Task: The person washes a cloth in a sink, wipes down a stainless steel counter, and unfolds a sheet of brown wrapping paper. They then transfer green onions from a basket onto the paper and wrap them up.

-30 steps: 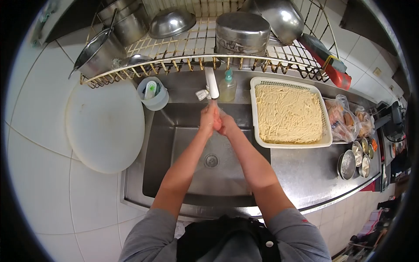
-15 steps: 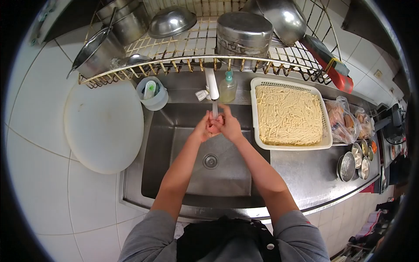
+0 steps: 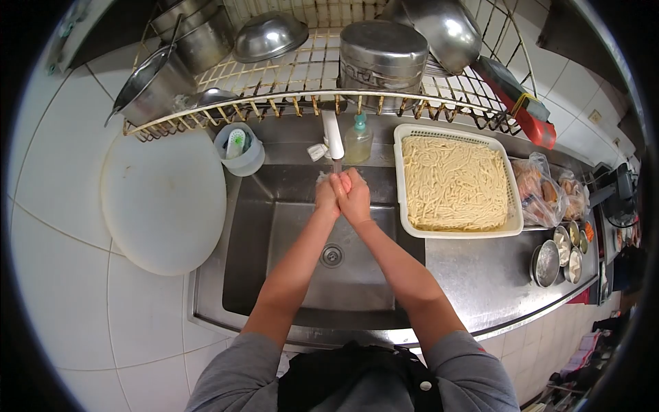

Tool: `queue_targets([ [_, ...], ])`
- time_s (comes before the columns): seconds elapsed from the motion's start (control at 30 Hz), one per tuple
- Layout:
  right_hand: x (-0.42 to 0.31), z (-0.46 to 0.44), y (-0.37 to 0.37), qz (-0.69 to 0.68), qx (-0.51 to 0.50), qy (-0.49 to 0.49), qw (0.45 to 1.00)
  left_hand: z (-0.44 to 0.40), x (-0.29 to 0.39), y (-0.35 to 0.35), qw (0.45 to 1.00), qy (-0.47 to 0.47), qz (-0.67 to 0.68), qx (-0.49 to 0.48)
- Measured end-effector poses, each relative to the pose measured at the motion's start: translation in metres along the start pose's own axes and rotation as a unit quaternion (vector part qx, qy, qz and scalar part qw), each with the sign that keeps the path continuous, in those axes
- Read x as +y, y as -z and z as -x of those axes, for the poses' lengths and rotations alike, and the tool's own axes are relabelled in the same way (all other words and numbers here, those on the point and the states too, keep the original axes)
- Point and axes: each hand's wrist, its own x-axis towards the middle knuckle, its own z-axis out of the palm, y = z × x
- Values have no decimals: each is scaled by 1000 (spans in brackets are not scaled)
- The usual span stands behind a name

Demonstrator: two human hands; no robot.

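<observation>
Water runs from the white faucet point(image 3: 333, 136) onto my two hands, which are pressed together over the back of the steel sink point(image 3: 329, 288). My left hand point(image 3: 327, 196) is closed against the other hand, its fingers partly hidden. My right hand point(image 3: 355, 198) lies over it, fingers bent round something pinkish that I cannot make out; it may be only wet skin. Behind the sink, a soap bottle with a green pump point(image 3: 358, 141) stands right of the faucet. A round tub point(image 3: 245, 159) holding a green and white brush stands to the left.
A white basket point(image 3: 516, 223) of pale noodles sits right of the sink, beside bagged food point(image 3: 539, 190) and small metal bowls point(image 3: 546, 262). A large round white board point(image 3: 165, 202) leans at the left. Overhead hangs a wire rack point(image 3: 295, 95) with steel pots and bowls.
My hands were cupped with fingers apart under the water half a second ago. They have since come together, the right over the left, slightly nearer the faucet.
</observation>
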Motion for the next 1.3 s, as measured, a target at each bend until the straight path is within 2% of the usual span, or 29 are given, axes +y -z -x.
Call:
queue_targets([
  [0.03,1,-1,-4,-38,20,-75,996,-1,3,0,993,-49,-81,-70],
  [0.07,1,-2,-7,-37,20,-76,996,3,6,-12,993,-48,-81,-71],
  [0.1,1,-2,-10,-92,47,-101,990,12,12,-32,977,-124,-172,29],
  [0.13,2,-3,-12,-146,74,-126,978,18,18,-44,937,-197,-259,128],
  [0.17,14,-5,-18,-146,74,-126,978,19,23,-45,937,-197,-259,128],
  [0.23,47,-8,-29,-227,6,-195,954,22,28,-39,853,-190,-477,90],
  [0.27,60,-8,-29,-252,-18,-220,942,23,25,-33,854,-187,-477,92],
  [0.3,69,-10,-20,-368,-160,-326,856,22,21,-27,810,-215,-542,62],
  [0.33,78,-12,-12,-465,-294,-413,726,20,19,-22,760,-243,-602,30],
  [0.37,80,-9,-6,-511,-341,-386,689,21,22,-22,759,-244,-603,30],
  [0.4,80,-6,-9,-511,-342,-386,688,23,24,-23,772,-214,-599,3],
  [0.47,77,1,-14,-479,-206,-460,719,23,18,-18,784,-182,-594,-24],
  [0.5,70,4,-9,-478,-206,-460,719,20,10,-11,806,-175,-566,-10],
  [0.57,58,8,-2,-599,-172,-429,654,15,1,-2,826,-169,-537,4],
  [0.63,86,14,-21,-610,-139,-428,652,14,-2,-1,806,-113,-575,86],
  [0.67,97,15,-26,-620,-106,-427,650,3,-8,12,807,-112,-574,85],
  [0.73,77,12,-16,-603,-131,-423,663,-31,-17,52,861,-76,-492,104],
  [0.77,71,10,-14,-588,-158,-419,674,-33,-10,51,861,-77,-492,102],
  [0.83,74,10,-18,-583,-189,-404,679,-36,3,49,813,-218,-502,199],
  [0.87,76,11,-20,-576,-222,-390,683,-44,10,52,814,-218,-501,199],
  [0.93,66,12,-18,-584,-216,-392,677,-66,23,60,849,-220,-462,132],
  [0.97,60,12,-16,-593,-210,-393,671,-77,23,64,802,-253,-518,154],
  [1.0,57,12,-15,-593,-209,-393,671,-86,28,67,803,-253,-518,153],
  [1.07,53,11,-14,-633,-175,-420,627,-101,39,74,775,-184,-597,98],
  [1.1,57,11,-15,-632,-172,-419,628,-108,41,79,775,-184,-596,95],
  [1.17,62,11,-14,-671,-185,-391,603,-117,41,84,807,-145,-567,86],
  [1.3,66,12,-13,-656,-167,-419,606,-118,39,83,847,-104,-513,89],
])
